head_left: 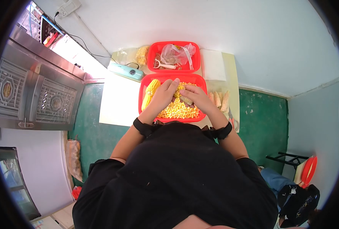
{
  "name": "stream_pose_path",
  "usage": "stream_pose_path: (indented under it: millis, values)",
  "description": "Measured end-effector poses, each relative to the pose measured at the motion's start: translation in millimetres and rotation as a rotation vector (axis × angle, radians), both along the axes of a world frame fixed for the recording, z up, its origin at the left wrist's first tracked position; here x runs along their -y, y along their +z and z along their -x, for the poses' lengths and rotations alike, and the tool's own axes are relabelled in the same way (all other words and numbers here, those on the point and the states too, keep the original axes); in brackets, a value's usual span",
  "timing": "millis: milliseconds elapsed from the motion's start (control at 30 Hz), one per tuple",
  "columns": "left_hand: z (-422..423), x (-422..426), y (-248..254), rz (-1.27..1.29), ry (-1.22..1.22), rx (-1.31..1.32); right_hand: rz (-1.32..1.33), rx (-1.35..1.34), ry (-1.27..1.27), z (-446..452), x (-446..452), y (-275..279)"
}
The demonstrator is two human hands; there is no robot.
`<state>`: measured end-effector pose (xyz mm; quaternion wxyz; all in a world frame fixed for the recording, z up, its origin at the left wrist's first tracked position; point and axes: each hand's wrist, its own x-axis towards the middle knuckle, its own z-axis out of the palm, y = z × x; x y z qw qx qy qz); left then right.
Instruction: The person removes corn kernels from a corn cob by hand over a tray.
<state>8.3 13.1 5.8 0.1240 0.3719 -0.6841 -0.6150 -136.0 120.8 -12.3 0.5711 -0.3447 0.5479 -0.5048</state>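
Both hands are above a red basket point(142, 82) that holds loose yellow kernels point(177, 110). Between them is a corn cob point(186, 100), partly bare at its lower right end, with yellow kernels at the upper left. My left hand point(165, 92) is closed on the kernel-covered end. My right hand point(197, 96) wraps round the paler end. Whole yellow corn ears point(151, 93) lie at the basket's left side, beside my left hand. The fingertips are partly hidden under the cob.
Behind stands a red basket point(152, 57) with a plastic bag and a white peeler point(165, 65). A teal device point(125, 71) is at the left. Stripped cobs point(225, 102) and scissors point(233, 123) lie right. A metal door point(35, 91) is far left.
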Motion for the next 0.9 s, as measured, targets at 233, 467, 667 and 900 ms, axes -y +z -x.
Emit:
stream_pose_path:
  millis: [233,467,667,900]
  values:
    - [2.2,-3.5,9.0,-0.075,0.001,-0.008,0.019,0.206,-0.028,7.1,-5.8,-2.2]
    - [1.0,-3.3,2.8,-0.106,-0.095,-0.104,-0.08,0.261,-0.095,15.8,-7.9,-5.7]
    - [-0.1,-4.3,7.4,-0.077,-0.04,-0.034,0.043,-0.145,-0.092,-4.2,-11.2,17.1]
    - [-2.9,-8.9,13.7,-0.084,0.041,-0.021,0.047,-0.026,0.024,0.2,-10.8,3.8]
